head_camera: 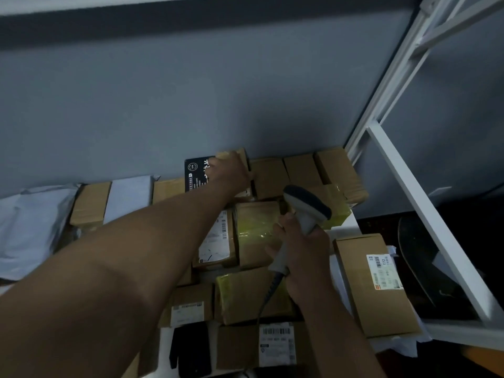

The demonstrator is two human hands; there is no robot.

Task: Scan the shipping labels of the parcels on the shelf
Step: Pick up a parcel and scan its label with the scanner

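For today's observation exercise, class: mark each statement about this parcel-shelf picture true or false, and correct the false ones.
1. The right hand holds a scanner. True.
2. The left hand rests idle at the shelf's front edge. False: it reaches to the back row, onto a brown box by the wall.
3. Some boxes are wrapped in yellow tape. True, for instance this one.
4. The box with the T72 label lies left of both arms. False: it lies to the right.

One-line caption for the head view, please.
Left hand grips a tape-wrapped brown cardboard parcel at the shelf's back wall while the right hand holds a grey handheld barcode scanner over stacked boxes.
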